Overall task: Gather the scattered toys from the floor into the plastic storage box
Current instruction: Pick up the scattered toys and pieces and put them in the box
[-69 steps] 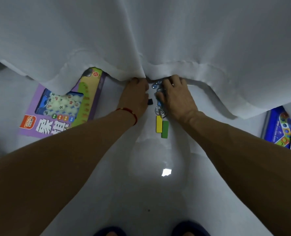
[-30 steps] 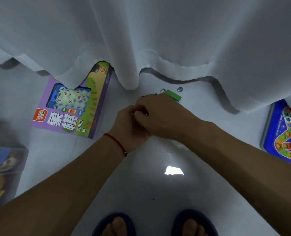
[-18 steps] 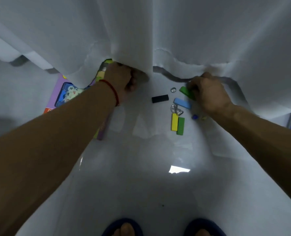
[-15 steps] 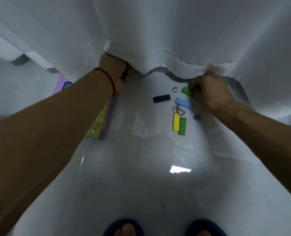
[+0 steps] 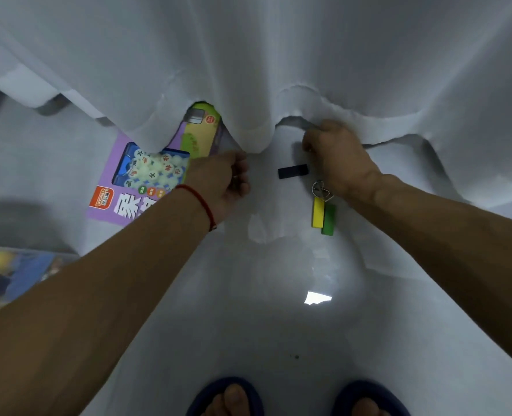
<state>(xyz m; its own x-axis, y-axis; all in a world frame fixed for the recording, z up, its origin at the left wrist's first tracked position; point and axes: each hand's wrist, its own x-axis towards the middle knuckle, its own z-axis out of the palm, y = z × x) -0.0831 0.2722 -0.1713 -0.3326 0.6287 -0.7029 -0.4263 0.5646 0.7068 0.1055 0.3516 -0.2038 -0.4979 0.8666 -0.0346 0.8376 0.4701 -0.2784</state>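
At your ten o'clock, the purple cardboard game box (image 5: pixel 120 187) shows big white Chinese characters, partly hidden; its orange logo is illegible.

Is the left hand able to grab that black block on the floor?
Probably yes. The black block lies bare on the floor, clear of the curtain, with open floor between it and the left hand.

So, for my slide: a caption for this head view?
Both hands reach under the white curtain near black, yellow and green blocks.

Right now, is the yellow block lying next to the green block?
Yes, the yellow block lies flat on the floor, side by side with the green block.
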